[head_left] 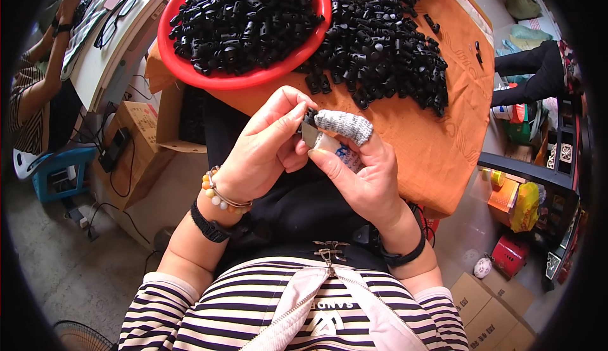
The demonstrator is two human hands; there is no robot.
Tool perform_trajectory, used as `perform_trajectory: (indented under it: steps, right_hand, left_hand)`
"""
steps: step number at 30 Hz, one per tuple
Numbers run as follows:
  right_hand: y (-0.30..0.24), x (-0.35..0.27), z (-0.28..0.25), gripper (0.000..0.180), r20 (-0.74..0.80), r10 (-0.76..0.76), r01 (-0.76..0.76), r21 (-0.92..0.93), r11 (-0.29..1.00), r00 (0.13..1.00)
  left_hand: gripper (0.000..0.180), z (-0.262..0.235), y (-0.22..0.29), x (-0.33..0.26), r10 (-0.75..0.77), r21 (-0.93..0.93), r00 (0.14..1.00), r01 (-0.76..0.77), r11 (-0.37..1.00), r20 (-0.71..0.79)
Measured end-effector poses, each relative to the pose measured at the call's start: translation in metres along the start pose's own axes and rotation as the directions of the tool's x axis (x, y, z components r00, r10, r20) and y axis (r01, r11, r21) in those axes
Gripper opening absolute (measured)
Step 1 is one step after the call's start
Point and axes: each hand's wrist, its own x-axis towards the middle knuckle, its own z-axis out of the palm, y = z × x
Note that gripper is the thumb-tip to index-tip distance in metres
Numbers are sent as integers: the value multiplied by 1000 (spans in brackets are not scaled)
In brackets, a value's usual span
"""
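Note:
Close in front of my body, my left hand (269, 137) pinches a small black plastic part (310, 116) between thumb and fingertips. My right hand (372, 177) is closed round a short flat blade (310, 135) whose handle is wrapped in white material (327, 143). The blade lies against or right beside the black part; exact contact is too small to tell. A grey knitted finger cover (345, 125) sits over my right index finger. Beyond my hands, a red basin (244, 82) is heaped with black plastic parts (247, 18), and more such parts (386, 53) lie piled beside it.
An orange cloth (437, 155) covers the table. At left are a cardboard box (136, 142), a blue stool (60, 174) and another person's arm (54, 53) by a white table. A dark shelf rack (532, 177) stands at right, above cardboard cartons (484, 313).

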Motion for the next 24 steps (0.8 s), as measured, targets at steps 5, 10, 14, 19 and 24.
perform_trajectory:
  steps: [5, 10, 14, 19, 24]
  right_hand:
    - [1, 1, -4, 30, 24, 42, -42, -7, 999, 999]
    - [-2, 1, -2, 30, 4, 3, -2, -19, 1000, 1000]
    - [3, 0, 1, 30, -31, -62, 63, 18, 998, 998]
    - [-2, 1, -3, 30, 14, -1, 1, 7, 1000, 1000]
    - [-3, 0, -1, 31, 5, 15, -15, 24, 1000, 1000]
  left_hand:
    - [16, -3, 0, 0, -7, 40, 1000, 8, 999, -18]
    - [16, 2, 0, 1, -16, 1, 999, 16, 1000, -30]
    - [16, 0, 0, 1, 0, 6, 1000, 0, 1000, 1]
    - [15, 2, 0, 0, 1, 17, 999, 0, 1000, -38]
    - [14, 4, -1, 0, 19, 28, 998, -17, 999, -60]
